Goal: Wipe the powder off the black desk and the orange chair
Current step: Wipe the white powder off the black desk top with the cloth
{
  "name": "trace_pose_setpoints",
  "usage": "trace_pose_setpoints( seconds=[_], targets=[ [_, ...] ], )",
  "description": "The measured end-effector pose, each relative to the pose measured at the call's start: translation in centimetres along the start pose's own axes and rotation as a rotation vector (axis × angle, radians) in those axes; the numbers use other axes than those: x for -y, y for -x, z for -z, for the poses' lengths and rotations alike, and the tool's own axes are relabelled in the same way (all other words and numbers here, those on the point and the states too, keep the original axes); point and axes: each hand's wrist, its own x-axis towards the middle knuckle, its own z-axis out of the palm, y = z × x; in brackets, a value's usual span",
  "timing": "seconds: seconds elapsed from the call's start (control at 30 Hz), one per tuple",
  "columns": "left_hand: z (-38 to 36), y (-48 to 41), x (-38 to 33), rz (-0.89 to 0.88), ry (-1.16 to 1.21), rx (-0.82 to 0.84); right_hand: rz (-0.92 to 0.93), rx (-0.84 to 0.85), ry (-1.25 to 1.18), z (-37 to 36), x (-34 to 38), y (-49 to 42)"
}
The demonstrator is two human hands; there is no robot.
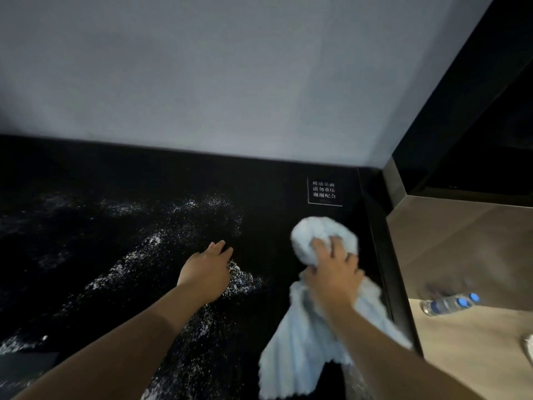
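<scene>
bottles [450, 304]: motion-blurred | cloth [300, 342]: cut off at bottom edge | sign [324, 191]: text illegible

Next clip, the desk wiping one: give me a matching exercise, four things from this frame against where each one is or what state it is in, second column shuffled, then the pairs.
Things:
1. light blue cloth
2. white powder
3. bottles with blue caps
4. left hand

Places or states:
A. scattered across the black desk
B. open, fingers straight, above the powder
C. bunched in the right hand
D. on the wooden surface at far right

Pairs: 1-C, 2-A, 3-D, 4-B
</scene>
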Motion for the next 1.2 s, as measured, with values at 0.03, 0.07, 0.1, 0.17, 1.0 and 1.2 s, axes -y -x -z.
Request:
trace_pose_setpoints(
  seconds=[0.03, 0.07, 0.1, 0.17, 1.0, 1.2],
  targets=[
    [0.1, 0.0, -0.1, -0.005, 0.005, -0.006, 0.101, 0.001, -0.034, -0.8, 1.3, 1.4],
    [0.2, 0.0, -0.1, -0.001, 0.017, -0.011, 0.236, 0.005, -0.087, -1.7, 2.5, 2.6],
    [0.2, 0.1, -0.1, -0.001, 0.023, -0.015, 0.369, 0.023, -0.142, -2.2, 3.5, 3.6],
    [0.2, 0.2, 0.1, -0.027, -0.008, -0.007, 0.486, 0.011, -0.178, -1.9, 3.7, 3.3],
    [1.5, -2.0, 0.9, 0.004, 0.013, 0.007, 0.01, 0.16, 0.015, 1.9, 3.5, -11.2],
    [2.5, -1.9, 1.6, 0.022, 0.102, -0.116, 0.636, 0.319, -0.241, 1.9, 4.6, -8.4]
  ],
)
